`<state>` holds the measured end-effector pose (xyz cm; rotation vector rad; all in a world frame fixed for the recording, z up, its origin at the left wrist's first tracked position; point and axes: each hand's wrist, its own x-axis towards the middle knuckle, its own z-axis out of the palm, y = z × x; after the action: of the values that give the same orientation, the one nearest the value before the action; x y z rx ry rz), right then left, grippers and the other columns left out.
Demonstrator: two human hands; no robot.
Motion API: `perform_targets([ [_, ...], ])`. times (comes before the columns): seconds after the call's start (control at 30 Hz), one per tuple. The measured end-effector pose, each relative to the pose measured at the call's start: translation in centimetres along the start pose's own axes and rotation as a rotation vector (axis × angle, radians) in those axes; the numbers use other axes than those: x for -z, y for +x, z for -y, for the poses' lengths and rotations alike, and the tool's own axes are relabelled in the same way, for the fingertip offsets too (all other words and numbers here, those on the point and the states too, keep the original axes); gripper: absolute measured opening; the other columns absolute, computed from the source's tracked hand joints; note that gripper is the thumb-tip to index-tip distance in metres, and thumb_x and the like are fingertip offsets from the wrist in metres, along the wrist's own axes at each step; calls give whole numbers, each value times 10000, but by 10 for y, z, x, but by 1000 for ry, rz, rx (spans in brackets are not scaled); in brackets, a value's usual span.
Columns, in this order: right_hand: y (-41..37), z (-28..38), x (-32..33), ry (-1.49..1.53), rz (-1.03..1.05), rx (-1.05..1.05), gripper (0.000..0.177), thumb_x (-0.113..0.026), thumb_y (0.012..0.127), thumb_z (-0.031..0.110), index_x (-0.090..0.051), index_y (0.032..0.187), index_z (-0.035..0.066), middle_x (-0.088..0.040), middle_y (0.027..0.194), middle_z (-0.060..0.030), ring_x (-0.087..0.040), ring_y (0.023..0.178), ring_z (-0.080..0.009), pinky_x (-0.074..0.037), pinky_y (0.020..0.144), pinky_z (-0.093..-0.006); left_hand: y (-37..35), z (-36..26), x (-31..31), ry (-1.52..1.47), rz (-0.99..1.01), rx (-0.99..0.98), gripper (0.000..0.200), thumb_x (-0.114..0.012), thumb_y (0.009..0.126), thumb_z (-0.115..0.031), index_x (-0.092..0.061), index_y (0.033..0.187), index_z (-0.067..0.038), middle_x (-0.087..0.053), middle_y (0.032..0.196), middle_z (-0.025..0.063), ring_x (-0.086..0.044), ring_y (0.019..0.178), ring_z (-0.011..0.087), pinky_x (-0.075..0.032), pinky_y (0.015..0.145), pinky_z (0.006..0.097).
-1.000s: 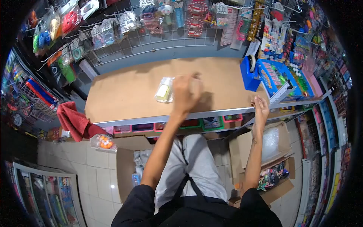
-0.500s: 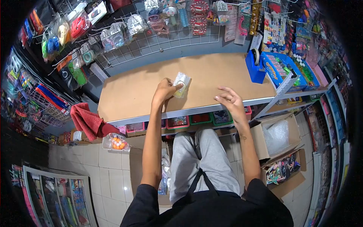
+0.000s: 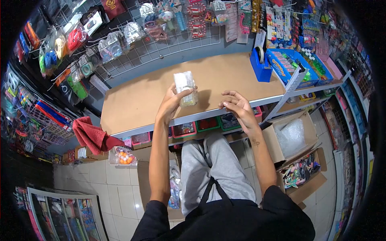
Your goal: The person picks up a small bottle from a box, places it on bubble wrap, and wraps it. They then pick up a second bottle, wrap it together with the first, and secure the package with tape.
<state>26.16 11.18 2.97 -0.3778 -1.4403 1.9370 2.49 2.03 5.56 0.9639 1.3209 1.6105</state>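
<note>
A small clear packet with white and pale yellow contents (image 3: 185, 82) is held upright above the brown tabletop (image 3: 140, 96). My left hand (image 3: 172, 103) grips its left side, thumb across the front and fingers behind. To the right, apart from the packet, my right hand (image 3: 237, 106) hovers over the front edge of the table with fingers loosely curled and apart, holding nothing visible. What exactly is inside the packet cannot be made out.
A blue tape dispenser (image 3: 260, 66) and blue display boxes (image 3: 289, 68) stand at the right. Red cloth (image 3: 90, 134) hangs at the left corner. Coloured baskets (image 3: 184, 129) sit beneath the tabletop. Cardboard boxes (image 3: 267, 146) flank my legs. Packaged goods hang on the wire grid (image 3: 161, 56).
My left hand has raised the packet and turned it more upright and toward me. The fingers of my right hand have curled inward slightly. The head view has shifted a little.
</note>
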Motion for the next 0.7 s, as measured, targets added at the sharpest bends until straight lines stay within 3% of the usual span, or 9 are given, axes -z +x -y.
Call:
perform_targets([
  [0.03,-1,3,-1,14,6,2,365,-667,909,128,-544,1236,22,-718,949,-78,-656,936,-121,-430,844,-244,-7,-3,-6,-188,0,-32,405,-721,838,-52,-534,1191,18,-659,1105,143,-664,1004,228,-541,860,373],
  [0.07,-2,5,-2,28,13,2,367,-670,908,128,-541,1234,20,-718,948,-79,-656,930,-120,-432,835,-242,-10,2,-5,-220,4,-50,448,-707,828,14,-504,1228,-4,-649,1104,115,-652,1015,229,-535,894,405],
  [0.2,-10,15,-11,72,43,-25,372,-685,897,119,-532,1223,23,-713,931,-76,-663,892,-114,-475,789,-212,-30,11,-28,-441,80,-252,429,-696,816,53,-509,1191,-40,-605,1061,72,-595,1095,222,-460,1006,401],
  [0.43,-29,23,-34,144,-79,-200,299,-730,874,150,-563,1110,75,-718,896,-68,-663,743,-93,-454,629,-183,-59,28,-54,-352,78,-502,306,-659,845,93,-500,1060,-57,-551,1026,83,-557,1107,249,-418,1055,424],
  [0.57,-34,32,-45,194,-44,-289,288,-752,852,168,-561,1061,116,-716,892,-61,-651,692,-70,-391,511,-163,-63,43,-52,-239,94,-645,263,-702,843,12,-491,983,-61,-527,1007,86,-549,1085,251,-429,1050,469],
  [0.6,-34,35,-49,203,-56,-311,270,-750,852,157,-551,1032,122,-715,883,-68,-643,661,-59,-359,456,-150,-65,43,-55,-228,52,-663,284,-752,834,-74,-495,954,-69,-520,988,86,-548,1072,245,-434,1043,486],
  [0.7,-35,34,-51,216,-45,-336,284,-773,833,200,-548,986,120,-729,908,-86,-653,662,-62,-375,478,-162,-70,44,-59,-249,13,-678,317,-789,825,-150,-500,937,-82,-523,958,83,-556,1042,249,-450,1026,476],
])
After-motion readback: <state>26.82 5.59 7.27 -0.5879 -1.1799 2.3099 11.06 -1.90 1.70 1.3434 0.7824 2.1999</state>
